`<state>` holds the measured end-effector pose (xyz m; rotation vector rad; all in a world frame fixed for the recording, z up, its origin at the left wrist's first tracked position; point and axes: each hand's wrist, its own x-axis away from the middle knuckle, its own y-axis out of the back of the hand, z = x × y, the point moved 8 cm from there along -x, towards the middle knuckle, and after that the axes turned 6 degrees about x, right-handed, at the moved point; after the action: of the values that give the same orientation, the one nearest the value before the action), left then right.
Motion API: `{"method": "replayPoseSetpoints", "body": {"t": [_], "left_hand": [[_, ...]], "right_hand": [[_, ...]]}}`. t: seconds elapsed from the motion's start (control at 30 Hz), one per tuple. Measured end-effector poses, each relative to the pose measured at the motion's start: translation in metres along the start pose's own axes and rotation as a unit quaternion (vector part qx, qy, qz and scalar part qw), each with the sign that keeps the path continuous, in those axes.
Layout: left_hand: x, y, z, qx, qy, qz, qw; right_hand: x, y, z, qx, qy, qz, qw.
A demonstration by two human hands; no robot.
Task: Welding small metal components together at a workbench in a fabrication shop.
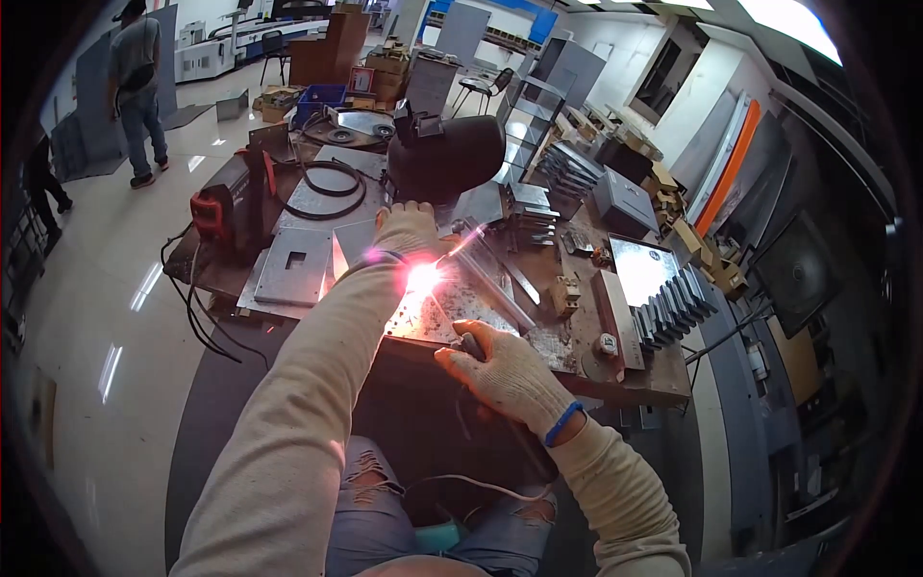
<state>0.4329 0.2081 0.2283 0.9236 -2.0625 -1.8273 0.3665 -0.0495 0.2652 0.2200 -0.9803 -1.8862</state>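
Note:
My right hand (505,370), in a pale knit glove with a blue band at the wrist, grips the dark handle of a welding torch (471,346). A white-pink glare burns just beyond the torch and washes out the metal around it. Past the glare, my gloved left hand (409,229) reaches over the work with its fingers curled; what they hold, if anything, is hidden. A bent sheet-metal piece (354,240) stands beside that hand. Directly beyond it is a dark, rounded welding mask (447,159). Under the glare lies a speckled metal plate (471,293).
A red-and-black machine (216,212) with cables stands at the table's left. Flat panels (288,267) lie nearby. To the right are metal bars (495,284), a small block (565,296) and a row of dark brackets (673,308). A person (137,87) stands at the far left.

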Motion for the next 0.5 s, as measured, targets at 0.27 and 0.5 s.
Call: {"method": "replayPoseSetpoints", "body": {"t": [0.27,0.5], "left_hand": [[-0.009,-0.017,0.005,0.023,0.035,0.055,0.998],[-0.006,-0.013,0.006,0.047,0.011,-0.02,0.999]], "right_hand": [[-0.003,0.001,-0.004,0.036,0.007,-0.024,0.999],[0.002,0.003,0.001,0.035,0.065,-0.039,0.996]]}}
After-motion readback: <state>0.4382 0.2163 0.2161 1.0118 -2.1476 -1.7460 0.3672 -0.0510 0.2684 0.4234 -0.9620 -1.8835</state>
